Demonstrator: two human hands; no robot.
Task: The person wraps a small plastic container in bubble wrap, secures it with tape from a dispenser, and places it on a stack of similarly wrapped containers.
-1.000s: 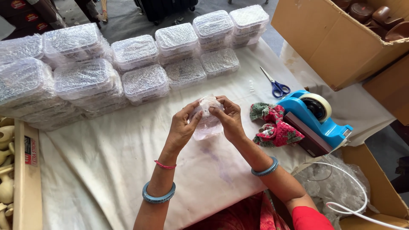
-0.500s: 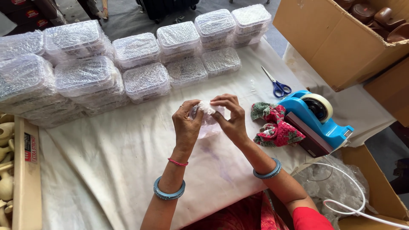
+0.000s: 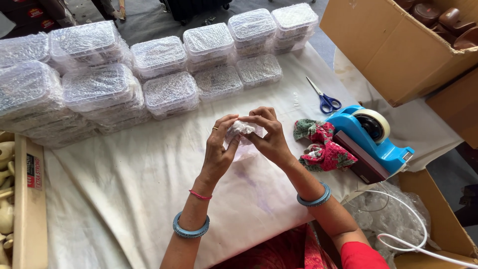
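Head view looks straight down on a counter point(image 3: 124, 199) covered with a pale cloth, where both hands meet over a small bundle of clear bubble wrap point(image 3: 240, 129). The left hand point(image 3: 219, 149) closes its thumb and fingers on the left side of the bundle, and the right hand point(image 3: 269, 135) curls over the top and right side, fingertips pinching the wrap, so each grip is clamped on it. The bundle is held just above the cloth, near the middle of the counter; what is inside it is hard to make out, perhaps a small pale object. A loose flap of the wrap hangs beneath the hands.

Each wrist carries a blue bangle, and a thin pink band point(image 3: 200, 195) sits on the left forearm. Behind the hands, rows of bubble-wrapped clear plastic boxes point(image 3: 169, 92) are stacked across the far side of the counter. To the right lie blue-handled scissors point(image 3: 326, 99), a crumpled red and green cloth point(image 3: 323, 147) and, touching it, a blue tape dispenser point(image 3: 371, 137). A large open cardboard box point(image 3: 393, 55) stands at the upper right, and a white cable point(image 3: 413, 234) loops at the lower right.
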